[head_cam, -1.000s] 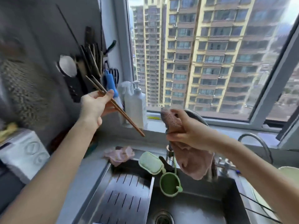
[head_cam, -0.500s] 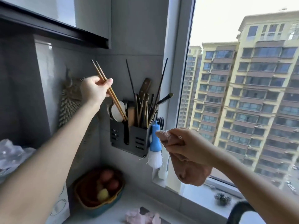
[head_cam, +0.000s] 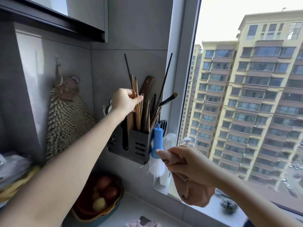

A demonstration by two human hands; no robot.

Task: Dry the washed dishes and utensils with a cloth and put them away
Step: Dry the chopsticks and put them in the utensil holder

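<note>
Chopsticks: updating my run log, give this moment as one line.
left hand: lowers chopsticks into wall holder | right hand: grips pink cloth | phase: putting away

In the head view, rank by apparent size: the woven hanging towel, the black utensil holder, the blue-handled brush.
1. woven hanging towel, clearly largest.
2. black utensil holder.
3. blue-handled brush, smallest, though bristles included it nearly matches the holder's height.

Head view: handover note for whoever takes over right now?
Left hand: pinching the pair of brown wooden chopsticks, tips already down in the black wall-mounted utensil holder.
Right hand: gripping the pinkish-brown drying cloth below the holder, near the blue-handled white-bristled brush.
Done: chopsticks are in their slot.
Left: release them; no other washed items are visible here.
</note>
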